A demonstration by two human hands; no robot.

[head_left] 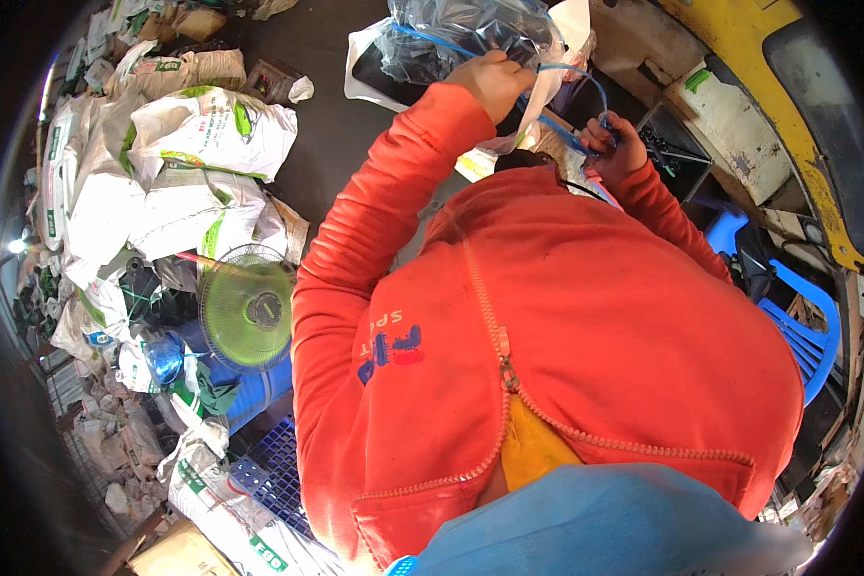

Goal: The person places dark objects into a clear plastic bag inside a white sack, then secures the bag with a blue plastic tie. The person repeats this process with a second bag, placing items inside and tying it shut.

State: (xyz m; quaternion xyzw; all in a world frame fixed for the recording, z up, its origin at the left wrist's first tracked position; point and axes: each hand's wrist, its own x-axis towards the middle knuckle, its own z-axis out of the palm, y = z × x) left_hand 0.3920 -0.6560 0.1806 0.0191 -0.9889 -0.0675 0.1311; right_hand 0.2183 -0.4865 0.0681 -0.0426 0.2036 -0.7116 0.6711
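Both my arms, in red sleeves, reach toward the top of the view. My left hand (492,86) is closed at the edge of a clear plastic bag (480,29), with its fingers pinched on a blue cord (566,130). The cord runs over the bag and curves in a loop to the right. My right hand (619,152), to the right and a little nearer, grips the cord beside a pale strip of material. A white sack (363,72) shows beside the clear bag. The fingertips of my left hand are partly hidden.
Full white sacks (211,130) are piled on the left. Below them stand a green fan (250,312), a blue drum (259,394) and a blue plastic crate (283,470). On the right are a blue chair (806,336) and a yellow metal frame (749,38).
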